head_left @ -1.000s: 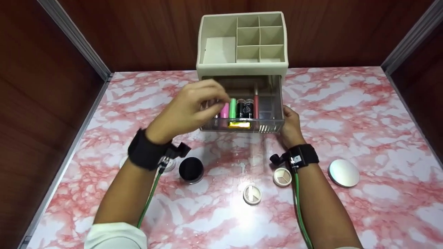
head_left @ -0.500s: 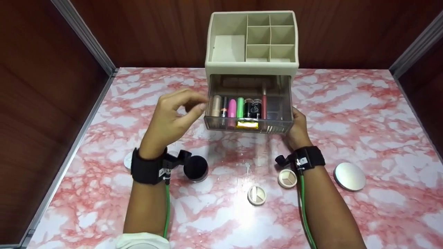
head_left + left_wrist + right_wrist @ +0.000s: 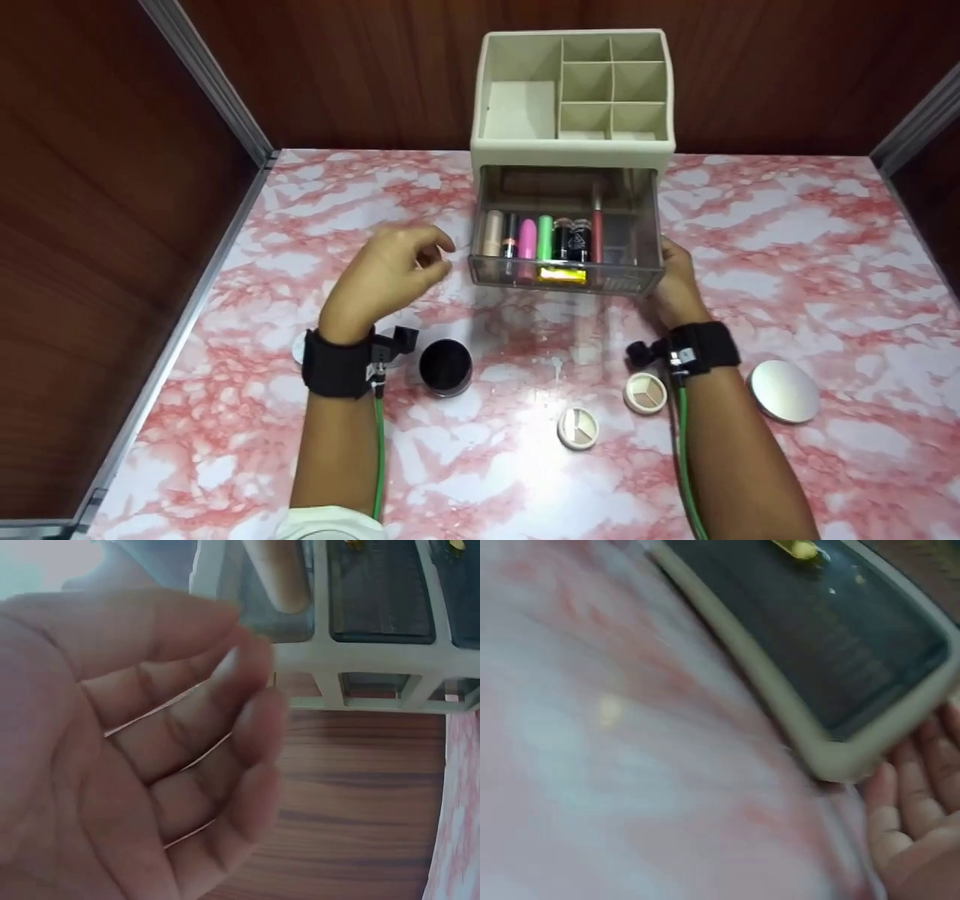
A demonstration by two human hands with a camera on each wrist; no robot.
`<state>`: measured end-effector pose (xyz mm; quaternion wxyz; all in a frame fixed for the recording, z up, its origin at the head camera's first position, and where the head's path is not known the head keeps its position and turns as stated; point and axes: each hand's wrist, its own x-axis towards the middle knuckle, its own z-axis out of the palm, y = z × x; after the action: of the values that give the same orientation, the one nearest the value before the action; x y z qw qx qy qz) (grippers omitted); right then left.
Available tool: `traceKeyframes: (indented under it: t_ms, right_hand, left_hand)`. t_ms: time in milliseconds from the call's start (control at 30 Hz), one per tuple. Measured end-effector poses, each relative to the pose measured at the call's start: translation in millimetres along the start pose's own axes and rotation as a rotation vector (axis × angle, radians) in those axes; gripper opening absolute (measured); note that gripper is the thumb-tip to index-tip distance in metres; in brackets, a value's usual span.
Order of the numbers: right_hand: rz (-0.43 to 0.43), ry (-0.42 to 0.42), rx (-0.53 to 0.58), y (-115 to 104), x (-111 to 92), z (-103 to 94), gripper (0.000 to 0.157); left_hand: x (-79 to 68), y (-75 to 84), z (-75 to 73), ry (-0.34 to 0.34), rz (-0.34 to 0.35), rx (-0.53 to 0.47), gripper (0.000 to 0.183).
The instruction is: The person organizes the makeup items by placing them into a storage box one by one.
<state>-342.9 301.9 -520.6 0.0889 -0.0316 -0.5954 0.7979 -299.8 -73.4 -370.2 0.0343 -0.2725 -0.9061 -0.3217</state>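
My left hand (image 3: 390, 274) hovers left of a pulled-out clear drawer (image 3: 630, 240), fingers loosely bent and holding nothing. The left wrist view shows its bare palm (image 3: 82, 765). Against the right side of the cream cosmetics organizer (image 3: 574, 154) rests my right hand (image 3: 675, 285), its fingertips partly hidden behind the frame. In the drawer, a beige tube (image 3: 493, 234), a black tube (image 3: 511, 236), a pink tube (image 3: 527, 238), a green tube (image 3: 545, 238), black-bodied bottles (image 3: 580, 240) and a slim red lip gloss tube (image 3: 597, 232) lie side by side.
On the marbled table (image 3: 480, 472) stand a black-lidded jar (image 3: 445, 366), two small three-part palettes (image 3: 578, 428) and a round silvery compact (image 3: 784, 391). A pale round item (image 3: 298, 348) is partly hidden by the left wrist strap. Wood panels (image 3: 375, 82) enclose the table.
My left hand has withdrawn from over the drawer to its left, uncovering the beige and black tubes. My right hand stays by the organizer. The head view has shifted, moving the scene rightward.
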Motion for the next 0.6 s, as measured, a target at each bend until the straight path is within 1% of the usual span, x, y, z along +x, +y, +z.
traceKeyframes:
  t_ms: [67,133,167,233,267,333,400,433,500,600]
  right_hand:
    - [-0.009,-0.045,-0.193,-14.4,-1.8,-3.2,0.026]
    - [-0.049,-0.086,-0.426,-32.1,-4.7,-4.1,0.031]
    - [-0.079,-0.096,-0.544,-41.6,-6.7,-3.3,0.034]
    - [-0.174,-0.114,-0.773,-61.7,-12.1,-0.8,0.036]
    - [-0.217,-0.127,-0.854,-71.8,-15.6,1.1,0.036]
    - [-0.267,-0.162,-0.951,-93.5,-25.8,4.6,0.035]
    - [-0.290,-0.225,-1.012,-114.5,-37.9,5.6,0.033]
    - [-0.279,-0.257,-1.044,-124.5,-44.8,5.3,0.032]
    - [-0.213,-0.322,-1.090,-142.3,-58.4,4.2,0.032]
    - [-0.127,-0.420,-1.149,-157.7,-73.3,3.7,0.037]
  left_hand:
    - [-0.9,-0.7,0.3,-0.056,-0.023,-0.002,0.018]
    - [-2.3,-0.8,0.2,-0.092,-0.047,-0.005,0.020]
    - [-3.1,-1.0,0.3,-0.101,-0.053,-0.005,0.020]
    - [-4.5,-1.5,-0.2,-0.114,-0.060,0.000,0.018]
    - [-5.2,-1.4,-0.8,-0.121,-0.064,0.001,0.018]
    - [-5.4,-1.6,-1.0,-0.134,-0.065,0.004,0.016]
    - [-4.5,-1.3,-0.5,-0.150,-0.058,0.008,0.017]
    - [-3.9,-1.2,0.2,-0.156,-0.053,0.008,0.017]
    - [-2.4,-1.1,1.7,-0.163,-0.048,0.009,0.018]
    - [-1.2,-1.0,4.7,-0.167,-0.044,0.007,0.017]
